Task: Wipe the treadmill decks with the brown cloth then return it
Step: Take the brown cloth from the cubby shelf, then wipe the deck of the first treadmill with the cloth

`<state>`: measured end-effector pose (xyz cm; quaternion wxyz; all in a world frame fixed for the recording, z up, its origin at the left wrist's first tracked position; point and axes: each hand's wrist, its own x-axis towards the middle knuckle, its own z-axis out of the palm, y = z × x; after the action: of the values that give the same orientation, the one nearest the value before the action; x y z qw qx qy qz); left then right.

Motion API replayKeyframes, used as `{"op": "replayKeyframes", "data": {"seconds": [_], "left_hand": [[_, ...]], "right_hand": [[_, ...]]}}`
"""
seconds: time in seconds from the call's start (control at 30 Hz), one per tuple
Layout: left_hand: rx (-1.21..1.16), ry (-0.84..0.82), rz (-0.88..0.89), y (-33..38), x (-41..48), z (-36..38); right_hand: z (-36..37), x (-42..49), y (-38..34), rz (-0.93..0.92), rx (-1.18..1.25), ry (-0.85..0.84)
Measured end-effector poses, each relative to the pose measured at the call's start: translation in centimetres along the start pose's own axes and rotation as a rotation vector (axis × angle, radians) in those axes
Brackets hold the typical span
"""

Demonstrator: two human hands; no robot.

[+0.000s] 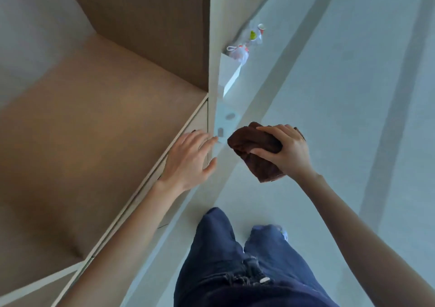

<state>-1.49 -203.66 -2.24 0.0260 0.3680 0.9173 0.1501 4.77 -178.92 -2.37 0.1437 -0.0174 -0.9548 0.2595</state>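
The brown cloth (254,146) is held bunched above the floor (341,95) in the right hand (286,151), whose fingers (270,130) are curled over its top with the thumb clamped beneath and a fold left hanging toward the person. The left hand (188,161) is spread flat and empty at the front edge of the wooden shelf (94,130), just left of the cloth. No treadmill deck is seen; should the cloth be returned here, the shelf lies to its left, nearer the left hand.
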Motion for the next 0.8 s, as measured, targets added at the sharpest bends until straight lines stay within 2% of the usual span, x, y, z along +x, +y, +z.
{"op": "replayKeyframes", "data": {"seconds": [0.23,0.47,0.8], "left_hand": [[-0.035,-0.163,0.305,8.4,4.0,4.3],[0.034,-0.304,0.565,18.1,6.8,9.7],[0.1,-0.352,0.766,34.3,12.1,14.7]], "right_hand": [[-3.9,-10.0,6.8,0.331,-0.048,0.084],[-8.4,-19.9,11.8,0.572,-0.126,0.15],[-18.8,-31.1,20.1,0.847,-0.181,0.277]]}}
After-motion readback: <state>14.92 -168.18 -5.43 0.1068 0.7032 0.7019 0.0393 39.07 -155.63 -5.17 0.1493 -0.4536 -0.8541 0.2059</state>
